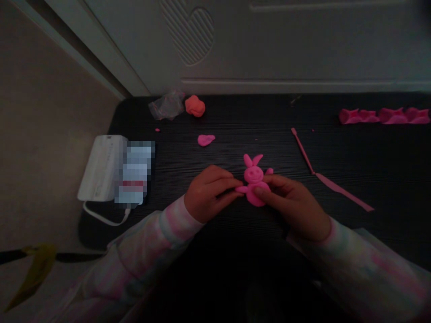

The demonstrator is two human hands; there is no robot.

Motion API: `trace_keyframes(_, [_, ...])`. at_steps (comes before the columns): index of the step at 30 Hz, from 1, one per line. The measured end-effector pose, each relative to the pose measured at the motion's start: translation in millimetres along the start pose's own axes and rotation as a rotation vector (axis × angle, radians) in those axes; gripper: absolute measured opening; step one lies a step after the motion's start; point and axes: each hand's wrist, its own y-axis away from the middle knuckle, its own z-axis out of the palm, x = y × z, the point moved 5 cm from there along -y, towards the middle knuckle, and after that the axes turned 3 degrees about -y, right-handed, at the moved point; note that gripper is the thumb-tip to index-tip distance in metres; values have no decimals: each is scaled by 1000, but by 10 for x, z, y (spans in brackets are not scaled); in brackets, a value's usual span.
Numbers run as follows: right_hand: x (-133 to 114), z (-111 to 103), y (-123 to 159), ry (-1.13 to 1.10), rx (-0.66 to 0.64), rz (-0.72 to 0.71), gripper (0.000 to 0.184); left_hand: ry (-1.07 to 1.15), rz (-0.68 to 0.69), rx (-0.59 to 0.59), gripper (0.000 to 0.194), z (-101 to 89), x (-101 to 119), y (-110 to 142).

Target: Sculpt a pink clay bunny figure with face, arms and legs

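A pink clay rabbit figure (253,177) with two ears and a smiling face lies flat on the dark table (370,152). My left hand (207,193) pinches the figure's left arm with its fingertips. My right hand (292,204) holds the lower body, thumb pressed on the pink clay. Both sleeves are pastel striped.
A pink modelling tool (328,179) lies to the right of the figure. A small pink clay lump (205,140), an orange clay lump (195,106) and a clear plastic bag (167,106) sit at the back left. Pink clay pieces (384,115) line the far right. A white device (101,168) rests at the table's left edge.
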Motion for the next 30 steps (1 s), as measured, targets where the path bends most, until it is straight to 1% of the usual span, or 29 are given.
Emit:
trace_keyframes(4, [4,-6,-6,11,22,0,18,-15,-19,-4,18,-4,-8,-2])
trace_keyframes(7, [15,-14,-6,14,40,10,17,17,-28,1,14,-5,-15,2])
trace_keyframes(9, [13,-16,-7,16,42,5,16,46,-61,-9,16,-4,-34,1])
trace_keyframes(11, [7,-24,-9,13,55,-2,17,109,-137,-40,22,2,-74,-5])
trace_keyframes(13, [5,-33,-11,2,71,0,18,222,-259,-97,25,19,-131,-7])
trace_keyframes(16, [-2,-31,-13,-12,76,-3,17,466,-471,-180,19,72,-211,12])
trace_keyframes(18, [-10,-24,-12,-25,73,-13,16,644,-598,-226,25,130,-241,39])
trace_keyframes(20, [-17,-17,-8,-41,68,-24,14,797,-693,-267,28,194,-249,67])
trace_keyframes(22, [-19,-13,-4,-40,67,-25,14,884,-757,-290,24,241,-252,86])
trace_keyframes(25, [-18,-16,3,-6,76,-23,15,909,-820,-289,16,265,-263,97])
trace_keyframes(28, [-17,-22,4,6,78,-36,15,922,-853,-278,13,269,-273,101])
trace_keyframes(30, [-21,-20,-1,-2,70,-45,14,950,-860,-256,15,274,-278,105])
